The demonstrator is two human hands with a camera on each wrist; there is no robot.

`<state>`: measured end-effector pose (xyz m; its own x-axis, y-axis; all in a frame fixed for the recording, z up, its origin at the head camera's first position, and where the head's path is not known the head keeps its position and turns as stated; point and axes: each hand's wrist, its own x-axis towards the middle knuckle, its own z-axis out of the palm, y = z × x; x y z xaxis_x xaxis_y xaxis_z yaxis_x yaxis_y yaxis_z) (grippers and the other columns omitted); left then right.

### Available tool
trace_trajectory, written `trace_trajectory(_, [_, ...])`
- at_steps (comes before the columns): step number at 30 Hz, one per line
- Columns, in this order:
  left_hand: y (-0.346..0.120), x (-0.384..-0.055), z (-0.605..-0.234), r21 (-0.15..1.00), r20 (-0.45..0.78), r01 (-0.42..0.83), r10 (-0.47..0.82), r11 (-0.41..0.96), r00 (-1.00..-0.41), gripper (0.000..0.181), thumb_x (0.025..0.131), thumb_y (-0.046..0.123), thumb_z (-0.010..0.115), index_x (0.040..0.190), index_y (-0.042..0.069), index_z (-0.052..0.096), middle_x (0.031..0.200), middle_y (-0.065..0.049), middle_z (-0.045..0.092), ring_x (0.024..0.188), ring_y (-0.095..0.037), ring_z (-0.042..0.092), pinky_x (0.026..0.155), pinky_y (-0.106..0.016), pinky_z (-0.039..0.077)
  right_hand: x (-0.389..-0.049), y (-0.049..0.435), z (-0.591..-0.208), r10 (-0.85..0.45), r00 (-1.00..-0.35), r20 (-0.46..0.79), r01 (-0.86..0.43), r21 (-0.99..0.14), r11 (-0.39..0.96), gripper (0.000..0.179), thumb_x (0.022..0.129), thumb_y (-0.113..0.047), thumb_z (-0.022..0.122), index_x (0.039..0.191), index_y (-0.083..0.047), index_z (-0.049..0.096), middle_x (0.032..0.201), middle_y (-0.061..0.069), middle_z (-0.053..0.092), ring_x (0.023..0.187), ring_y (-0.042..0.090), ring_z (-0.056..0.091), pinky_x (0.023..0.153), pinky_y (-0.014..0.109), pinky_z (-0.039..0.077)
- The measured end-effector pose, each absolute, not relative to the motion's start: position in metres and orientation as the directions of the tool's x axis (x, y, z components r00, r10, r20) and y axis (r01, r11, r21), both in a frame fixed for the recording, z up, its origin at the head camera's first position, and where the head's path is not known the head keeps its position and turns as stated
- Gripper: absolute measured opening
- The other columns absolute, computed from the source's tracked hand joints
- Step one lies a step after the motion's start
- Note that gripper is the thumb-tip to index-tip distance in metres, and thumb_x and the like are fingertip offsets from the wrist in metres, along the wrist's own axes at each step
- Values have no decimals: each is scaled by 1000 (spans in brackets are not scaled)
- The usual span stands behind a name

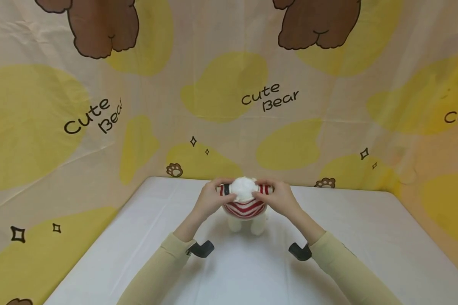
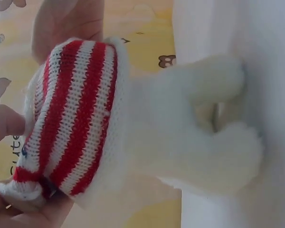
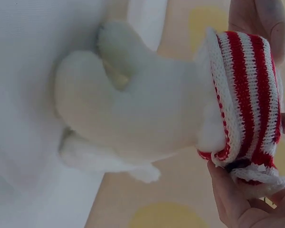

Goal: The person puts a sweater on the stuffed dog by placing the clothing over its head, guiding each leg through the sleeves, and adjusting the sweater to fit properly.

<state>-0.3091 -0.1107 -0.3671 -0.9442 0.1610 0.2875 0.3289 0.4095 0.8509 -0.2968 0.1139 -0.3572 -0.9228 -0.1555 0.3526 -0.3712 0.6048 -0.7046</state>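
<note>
A white plush toy wears a red-and-white striped knitted sweater around its upper body. Its short legs stand on the white table in the right wrist view. My left hand grips the sweater's left side, thumb toward me, around a striped sleeve with a white cuff. On the other side my right hand holds the opposite sleeve between thumb and fingers. Below the hem, the fluffy body shows bare. The toy's face is hidden.
A white-covered table spreads around the toy. Behind and beside it hangs a yellow-and-beige cloth with bear prints and lettering. Black wrist mounts stick out under both sleeves of the person.
</note>
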Motion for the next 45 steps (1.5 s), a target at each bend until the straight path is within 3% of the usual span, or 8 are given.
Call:
trace_trajectory(4, [-113,-313,-371,901,216,267,181,340,-959,44,76,22,79,117,15,66,126,-5,61,124,-28,50,102,-48,41,-299,118,-362,-152,-944,293,-325,-745,582,43,80,-34,74,114,-10,68,119,12,66,111,27,58,90,44,49])
trace_trajectory(8, [-114,-315,-376,932,156,207,186,297,-970,45,76,26,78,119,15,65,128,-3,60,123,-24,49,102,-47,40,-301,120,-368,-137,-964,230,-266,-765,587,46,80,-41,72,116,-12,67,122,9,64,106,23,56,80,34,48])
trace_trajectory(12, [-115,-314,-382,936,137,188,184,296,-973,47,77,32,78,120,19,65,130,-2,58,125,-23,47,103,-51,38,-301,122,-371,-123,-973,193,-229,-785,576,44,80,-41,72,114,-13,69,109,9,65,90,21,51,66,27,39])
trace_trajectory(20, [-117,-318,-394,948,139,197,232,251,-963,44,77,33,78,119,25,64,130,2,57,121,-22,47,93,-43,47,-303,127,-377,-143,-976,163,-214,-827,520,42,81,-39,71,113,-13,69,101,8,64,86,19,47,65,27,38])
trace_trajectory(26, [-116,-320,-396,958,113,161,204,237,-972,47,75,31,80,118,18,66,129,-4,58,122,-25,47,91,-42,49,-303,133,-385,-191,-964,187,-256,-849,462,43,84,-35,69,119,-12,65,81,5,50,74,17,40,59,27,34])
trace_trajectory(29, [-115,-320,-397,970,83,121,182,210,-980,47,75,30,80,116,13,67,125,-7,59,116,-23,50,86,-37,51,-302,134,-387,-206,-961,185,-259,-864,432,44,85,-34,68,122,-10,63,85,7,53,77,17,43,62,27,39])
trace_trajectory(34, [-111,-319,-401,993,50,69,188,95,-981,43,78,21,78,116,6,66,126,-12,57,104,-19,57,84,-32,52,-301,135,-391,-222,-964,147,-223,-901,373,46,88,-30,65,127,-7,59,112,13,61,92,17,50,80,33,51])
trace_trajectory(45, [-107,-320,-407,996,8,-15,239,-92,-971,43,83,5,69,124,-2,59,127,-17,55,96,-16,59,83,-26,52,-299,133,-399,-225,-969,103,-150,-967,205,43,88,-13,58,129,-1,55,127,16,56,99,15,50,87,34,47])
